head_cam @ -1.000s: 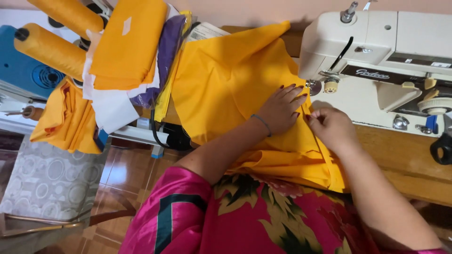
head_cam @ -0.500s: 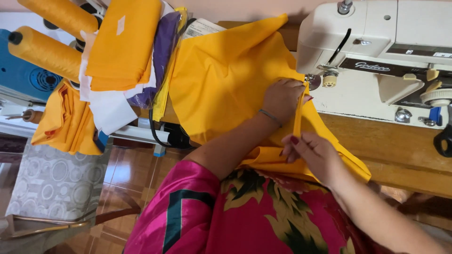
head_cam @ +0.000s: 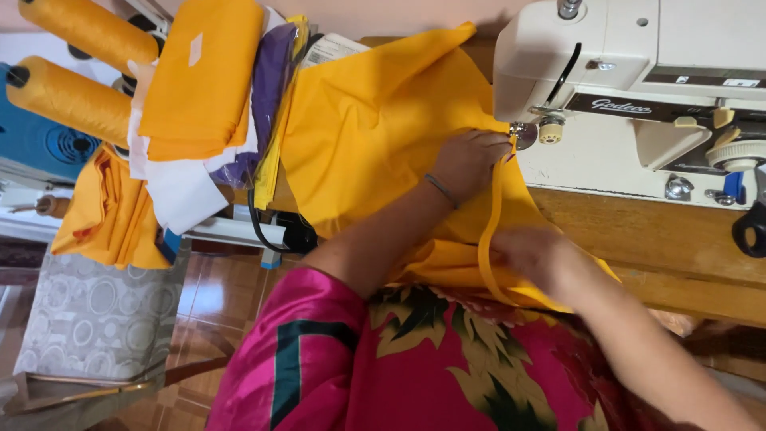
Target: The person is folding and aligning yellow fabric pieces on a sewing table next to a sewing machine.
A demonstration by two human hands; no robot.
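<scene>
- Nearest the camera, the person's pink flowered garment fills the lower frame, hiding the near edge of the work.
- The right hand is blurred; it rests on the near end of a narrow yellow strip, and whether its fingers pinch the strip cannot be told.
- The strip runs lengthwise from the right hand away toward the machine's needle area, nearly straight, lying over the yellow fabric.
- The left hand, with a thin bracelet at the wrist, lies flat on the fabric, fingers together and curled at the strip's far end, just beside the presser foot.
- The fabric spreads over the wooden table, leftward and away from the white sewing machine.
- Left of the fabric, folded orange, white and purple cloths are stacked.
- Farthest left lie two orange thread cones.
</scene>
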